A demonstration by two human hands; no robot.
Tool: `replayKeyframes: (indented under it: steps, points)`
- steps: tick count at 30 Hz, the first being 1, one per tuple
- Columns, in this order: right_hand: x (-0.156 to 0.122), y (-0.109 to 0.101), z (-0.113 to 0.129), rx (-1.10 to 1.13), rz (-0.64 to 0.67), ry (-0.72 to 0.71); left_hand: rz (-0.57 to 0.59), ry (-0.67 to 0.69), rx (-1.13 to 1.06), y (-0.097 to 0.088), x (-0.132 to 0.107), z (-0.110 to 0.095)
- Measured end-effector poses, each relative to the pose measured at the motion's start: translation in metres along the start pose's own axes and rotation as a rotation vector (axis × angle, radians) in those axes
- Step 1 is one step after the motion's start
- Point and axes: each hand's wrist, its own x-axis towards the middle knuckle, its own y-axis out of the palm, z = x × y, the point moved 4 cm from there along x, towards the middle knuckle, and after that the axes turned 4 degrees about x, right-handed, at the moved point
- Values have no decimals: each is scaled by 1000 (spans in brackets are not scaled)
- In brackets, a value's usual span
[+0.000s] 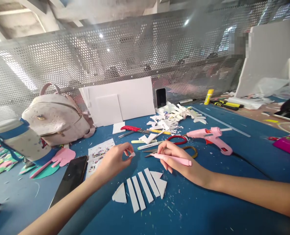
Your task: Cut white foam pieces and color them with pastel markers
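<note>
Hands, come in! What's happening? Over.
Left hand pinching small white piece. Right hand holding pink pen. Four white strips untouched on table. Scissors partly behind right hand.

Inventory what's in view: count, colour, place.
Strips: 4, white, front centre
End pieces: 2+, white, beside strips
Bit: 1, whitish, centre
Pen: 1, pink, centre
Markers: 2, greenish, centre
Cutter: 1, red, centre
Scissors: count unclear, red-handled, centre
Glue gun: 1, pink, right
Scraps: many, white, back centre
Boards: several, white, back
Phones: 2, black, left and back
Paper: count unclear, white, left
Bottle: 1, white, left
Backpack: 1, pale pink, left
Table: 1, blue, beneath
Left hand: 1, bare, holding bit
Right hand: 1, bare, holding pen
</note>
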Motion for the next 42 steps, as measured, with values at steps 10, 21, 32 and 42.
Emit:
replayKeyframes:
  steps: [10, 21, 32, 42]
  points:
    - [-3, 17, 21, 114, 63, 31, -45, 45, -277, -9, -22, -46]
    - [-4, 24, 30, 121, 98, 15, -68, 56, -355, -19, -31, -59]
    - [-1, 30, 33, 114, 136, 28, -95, 80, -370, -20, -34, -64]
    - [-1, 23, 33, 105, 179, 8, -68, 153, -203, -15, -31, -59]
